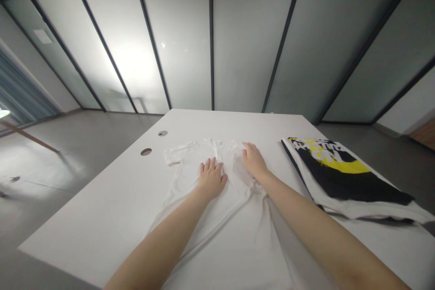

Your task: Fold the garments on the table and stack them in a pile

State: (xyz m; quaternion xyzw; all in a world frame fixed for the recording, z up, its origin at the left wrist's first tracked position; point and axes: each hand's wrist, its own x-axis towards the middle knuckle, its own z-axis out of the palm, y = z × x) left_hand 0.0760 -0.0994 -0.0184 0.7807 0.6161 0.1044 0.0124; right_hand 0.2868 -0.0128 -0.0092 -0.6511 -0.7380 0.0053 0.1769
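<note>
A white short-sleeved T-shirt (217, 231) lies spread on the white table, collar toward the far side. Its left sleeve is laid out flat, while the right sleeve area is creased and partly covered by my right forearm. On the upper chest of the shirt, my left hand (211, 179) rests palm down with its fingers apart. My right hand (254, 159) lies at the shirt's right shoulder, fingers stretched toward the collar; its thumb is hard to make out. Wrinkles run diagonally across the shirt between the two forearms.
On the right side of the table (102, 217) sits a stack of folded shirts (350, 176), the top one printed black, yellow and white. Two round holes (146, 152) pierce the tabletop at the left. Frosted glass panels (251, 36) stand behind the table.
</note>
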